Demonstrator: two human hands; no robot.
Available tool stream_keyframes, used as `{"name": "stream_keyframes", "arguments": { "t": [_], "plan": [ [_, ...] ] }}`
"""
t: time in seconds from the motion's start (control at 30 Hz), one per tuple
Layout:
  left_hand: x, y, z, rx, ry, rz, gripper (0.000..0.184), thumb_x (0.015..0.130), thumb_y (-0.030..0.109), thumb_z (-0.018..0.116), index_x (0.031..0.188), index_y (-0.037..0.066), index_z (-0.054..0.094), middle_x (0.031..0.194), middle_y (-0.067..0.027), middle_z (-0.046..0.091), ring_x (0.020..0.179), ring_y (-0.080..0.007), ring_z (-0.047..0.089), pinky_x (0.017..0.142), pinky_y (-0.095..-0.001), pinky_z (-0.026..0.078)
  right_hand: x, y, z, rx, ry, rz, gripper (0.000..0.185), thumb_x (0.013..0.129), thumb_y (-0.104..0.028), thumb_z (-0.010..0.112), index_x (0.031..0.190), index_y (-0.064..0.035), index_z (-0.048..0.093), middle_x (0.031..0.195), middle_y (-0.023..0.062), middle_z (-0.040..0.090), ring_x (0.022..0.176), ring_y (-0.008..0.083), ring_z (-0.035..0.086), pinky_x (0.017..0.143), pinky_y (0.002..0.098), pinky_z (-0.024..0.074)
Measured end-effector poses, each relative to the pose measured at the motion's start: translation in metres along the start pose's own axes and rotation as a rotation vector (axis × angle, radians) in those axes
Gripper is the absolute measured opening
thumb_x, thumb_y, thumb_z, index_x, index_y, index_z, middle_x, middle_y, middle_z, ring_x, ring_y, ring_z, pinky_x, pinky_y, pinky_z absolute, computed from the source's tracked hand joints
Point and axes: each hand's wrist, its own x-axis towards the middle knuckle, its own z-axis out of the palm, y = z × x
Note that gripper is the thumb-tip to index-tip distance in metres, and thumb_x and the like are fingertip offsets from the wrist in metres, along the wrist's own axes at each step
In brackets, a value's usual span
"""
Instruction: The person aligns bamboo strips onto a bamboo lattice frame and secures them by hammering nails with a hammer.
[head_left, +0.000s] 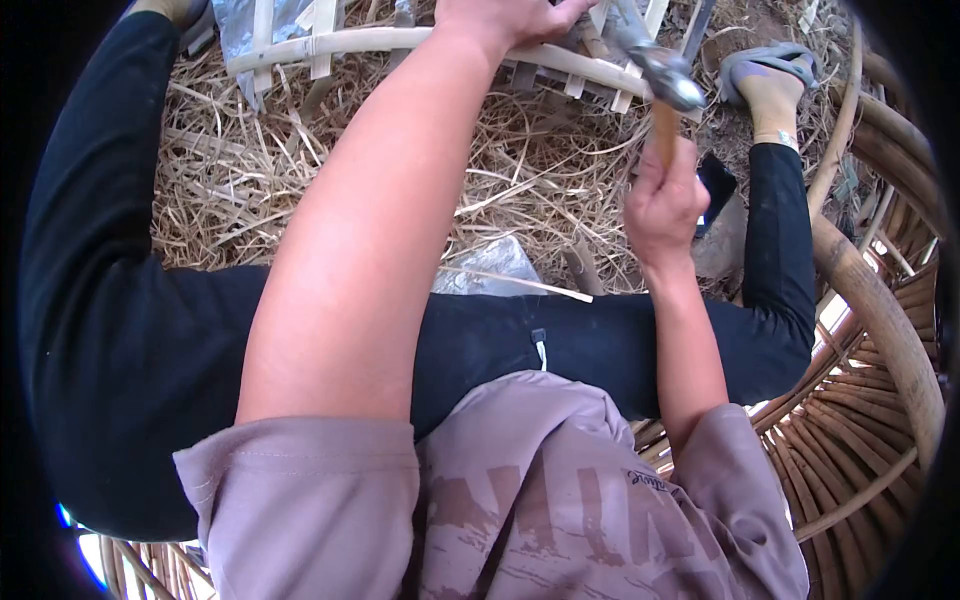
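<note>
My right hand (665,210) is wrapped round the wooden handle of a hammer (672,82), whose metal head is raised over the right end of a curved cane rim. My left hand (510,18) reaches to the top edge of the view and rests at the curved cane rim (370,40). Its thumb points right, while the other fingers are mostly cut off by the frame. Flat pale strips (325,30) cross the rim, part of a woven frame at the top.
Loose shavings (540,180) cover the ground between my legs. A clear plastic piece (488,268) and a thin strip (520,284) lie near my thigh. A black object (716,190) is beside my right hand. Round cane frames (885,310) stand at the right.
</note>
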Motion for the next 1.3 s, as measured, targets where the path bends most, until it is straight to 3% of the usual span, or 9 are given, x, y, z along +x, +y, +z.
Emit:
{"name": "stream_keyframes", "arguments": {
  "t": [0.47, 0.57, 0.73, 0.87, 0.97, 1.1, 1.17, 1.23, 1.3],
  "plan": [
    [-0.002, 0.002, -0.002, 0.025, -0.040, -0.001, 0.096, 0.083, 0.057, 0.071, 0.156, 0.004, 0.039, 0.170, -0.0206, 0.017, 0.158, -0.0435, 0.007, 0.128, -0.0594, 0.006, -0.003, 0.000, 0.009, 0.001, -0.009, -0.005, 0.017, 0.106, -0.016, 0.055, 0.103, 0.0007, 0.056, 0.066, 0.0165, 0.061, 0.057, 0.0336, 0.067, 0.052, 0.0387, 0.0485],
    [-0.003, 0.001, -0.001, 0.045, -0.030, 0.009, 0.097, 0.082, 0.058, 0.072, 0.156, 0.004, 0.039, 0.170, -0.0204, 0.016, 0.158, -0.0431, 0.007, 0.128, -0.0595, 0.006, 0.002, -0.014, -0.004, 0.129, 0.048, 0.053, 0.014, 0.101, -0.012, 0.061, 0.110, -0.0031, 0.056, 0.074, 0.0241, 0.065, 0.067, 0.0461, 0.068, 0.057, 0.0517, 0.0502],
    [-0.001, 0.004, -0.002, 0.007, -0.048, -0.022, 0.097, 0.082, 0.056, 0.072, 0.157, 0.005, 0.038, 0.169, -0.0192, 0.020, 0.158, -0.0436, 0.010, 0.128, -0.0591, 0.007, 0.002, 0.009, 0.016, -0.071, -0.154, 0.101, 0.016, 0.103, -0.015, 0.060, 0.111, -0.0010, 0.056, 0.070, 0.0196, 0.064, 0.065, 0.0404, 0.071, 0.055, 0.0464, 0.0520],
    [-0.004, -0.001, 0.000, 0.011, -0.014, 0.007, 0.097, 0.082, 0.057, 0.072, 0.157, 0.005, 0.038, 0.169, -0.0195, 0.018, 0.158, -0.0433, 0.009, 0.128, -0.0593, 0.007, -0.007, 0.008, 0.009, 0.074, 0.147, -0.117, 0.017, 0.103, -0.018, 0.061, 0.106, -0.0018, 0.055, 0.071, 0.0214, 0.066, 0.066, 0.0449, 0.069, 0.056, 0.0520, 0.0517],
    [0.003, 0.002, 0.003, 0.027, 0.009, 0.016, 0.097, 0.082, 0.056, 0.071, 0.157, 0.005, 0.038, 0.169, -0.0202, 0.018, 0.158, -0.0435, 0.008, 0.127, -0.0595, 0.007, -0.002, 0.012, 0.020, -0.149, -0.120, 0.022, 0.016, 0.103, -0.015, 0.061, 0.110, -0.0006, 0.057, 0.070, 0.0198, 0.066, 0.063, 0.0415, 0.069, 0.054, 0.0493, 0.0521],
    [-0.002, 0.001, -0.004, 0.042, -0.073, -0.020, 0.096, 0.083, 0.057, 0.070, 0.157, 0.005, 0.039, 0.170, -0.0212, 0.017, 0.158, -0.0438, 0.008, 0.128, -0.0591, 0.005, -0.009, -0.002, 0.017, 0.179, 0.169, 0.016, 0.015, 0.104, -0.015, 0.058, 0.109, -0.0011, 0.057, 0.070, 0.0225, 0.062, 0.057, 0.0420, 0.065, 0.052, 0.0460, 0.0474],
    [-0.002, 0.001, 0.004, 0.041, -0.016, 0.007, 0.095, 0.084, 0.057, 0.069, 0.157, 0.004, 0.039, 0.170, -0.0211, 0.017, 0.158, -0.0439, 0.008, 0.128, -0.0592, 0.004, -0.002, 0.014, 0.019, -0.075, -0.105, 0.039, 0.014, 0.104, -0.014, 0.058, 0.108, -0.0003, 0.058, 0.068, 0.0200, 0.061, 0.053, 0.0343, 0.064, 0.050, 0.0444, 0.0462],
    [0.001, 0.001, 0.001, 0.028, -0.013, 0.007, 0.093, 0.085, 0.056, 0.068, 0.156, 0.004, 0.039, 0.170, -0.0211, 0.017, 0.158, -0.0439, 0.008, 0.128, -0.0593, 0.004, -0.003, 0.001, 0.007, 0.018, 0.018, -0.021, 0.016, 0.100, -0.013, 0.063, 0.109, -0.0016, 0.057, 0.074, 0.0236, 0.068, 0.068, 0.0448, 0.071, 0.056, 0.0509, 0.0543],
    [-0.003, 0.001, 0.000, 0.041, -0.010, 0.021, 0.092, 0.085, 0.055, 0.067, 0.156, 0.004, 0.039, 0.170, -0.0210, 0.017, 0.158, -0.0439, 0.008, 0.128, -0.0593, 0.004, -0.007, 0.001, 0.015, 0.075, 0.035, 0.033, 0.014, 0.102, -0.014, 0.060, 0.108, -0.0015, 0.058, 0.070, 0.0218, 0.062, 0.061, 0.0406, 0.067, 0.054, 0.0467, 0.0497]
  ]
}}
